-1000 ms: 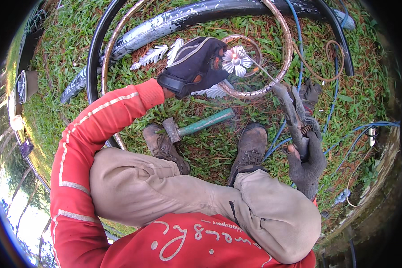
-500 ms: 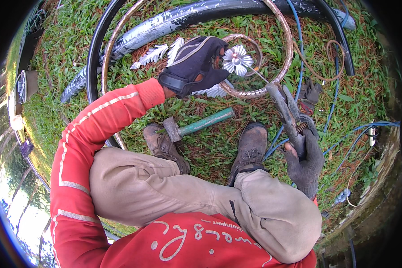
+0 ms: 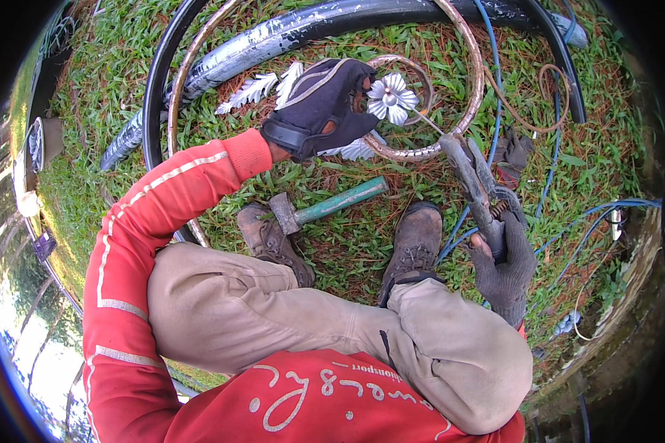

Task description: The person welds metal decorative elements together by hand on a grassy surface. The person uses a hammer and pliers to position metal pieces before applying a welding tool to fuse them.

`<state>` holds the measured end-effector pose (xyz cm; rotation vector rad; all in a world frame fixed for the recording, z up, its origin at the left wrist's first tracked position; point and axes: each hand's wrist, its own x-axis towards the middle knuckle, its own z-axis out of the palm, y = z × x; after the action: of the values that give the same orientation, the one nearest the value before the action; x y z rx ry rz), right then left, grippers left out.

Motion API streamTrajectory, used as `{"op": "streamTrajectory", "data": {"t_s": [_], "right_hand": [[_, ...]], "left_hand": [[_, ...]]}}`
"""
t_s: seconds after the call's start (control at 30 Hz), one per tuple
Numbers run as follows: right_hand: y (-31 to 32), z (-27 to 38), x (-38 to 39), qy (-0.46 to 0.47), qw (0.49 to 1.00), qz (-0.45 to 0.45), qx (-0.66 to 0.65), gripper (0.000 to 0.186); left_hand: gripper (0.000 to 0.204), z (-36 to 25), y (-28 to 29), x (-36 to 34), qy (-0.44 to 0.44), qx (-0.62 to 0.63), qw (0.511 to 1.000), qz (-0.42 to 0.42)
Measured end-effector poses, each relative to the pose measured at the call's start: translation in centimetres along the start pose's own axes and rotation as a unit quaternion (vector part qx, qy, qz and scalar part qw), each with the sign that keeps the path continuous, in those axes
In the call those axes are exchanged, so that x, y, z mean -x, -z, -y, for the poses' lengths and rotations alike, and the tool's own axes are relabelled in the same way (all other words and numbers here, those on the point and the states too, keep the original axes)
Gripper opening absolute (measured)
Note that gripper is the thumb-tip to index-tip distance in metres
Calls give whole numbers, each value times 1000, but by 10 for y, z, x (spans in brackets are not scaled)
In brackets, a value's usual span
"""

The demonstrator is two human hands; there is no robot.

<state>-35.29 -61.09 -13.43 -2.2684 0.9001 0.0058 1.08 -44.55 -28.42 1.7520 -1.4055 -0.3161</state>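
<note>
A silvery metal flower (image 3: pixel 391 98) with a round centre is pinched at its left edge by my left hand (image 3: pixel 321 111), in a black glove with bare fingertips. It sits over a bronze-coloured metal scroll (image 3: pixel 474 81) lying on the grass. My right hand (image 3: pixel 506 269), in a dark knitted glove, is closed around a welding electrode holder (image 3: pixel 467 177). From its jaws a thin welding rod (image 3: pixel 430 124) points up and left, its far end close to the flower's lower right petals. Silvery metal leaves (image 3: pixel 250 94) lie beyond my left hand.
A hammer (image 3: pixel 340 201) with a green handle lies between my boots (image 3: pixel 415 240). Behind the scroll run a thick black pipe with whitish patches (image 3: pixel 251 50) and a curved black tube (image 3: pixel 155 96). Blue cables (image 3: pixel 554 166) and a dark cloth (image 3: pixel 511 153) lie at the right.
The flower has shifted very slightly to the left. Both hands stay in nearly the same places.
</note>
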Motion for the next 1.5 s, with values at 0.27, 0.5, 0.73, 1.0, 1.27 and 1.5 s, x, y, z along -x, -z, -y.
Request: {"op": "streamTrajectory", "data": {"t_s": [0.27, 0.5, 0.73, 1.0, 1.27, 1.5], "right_hand": [[-1, 2, -3, -9, 1000, 1, -6, 50], [3, 5, -1, -2, 1000, 3, 13, 46], [-2, -1, -3, 9, 1000, 9, 4, 48], [-4, -3, -3, 17, 1000, 2, -8, 51], [-2, 2, -5, 2, 1000, 15, -16, 51], [2, 4, -5, -10, 1000, 27, 5, 53]], "left_hand": [[59, -1, 4, 0, -5, -1, 1000, 3], [61, 0, -2, -1, 2, -3, 1000, 9], [65, -1, 6, 4, 26, -19, 999, 25], [64, 1, 5, 5, 24, -7, 999, 22], [67, 1, 2, 4, 9, -1, 1000, 8], [68, 0, 1, 3, 16, -3, 1000, 10]]}}
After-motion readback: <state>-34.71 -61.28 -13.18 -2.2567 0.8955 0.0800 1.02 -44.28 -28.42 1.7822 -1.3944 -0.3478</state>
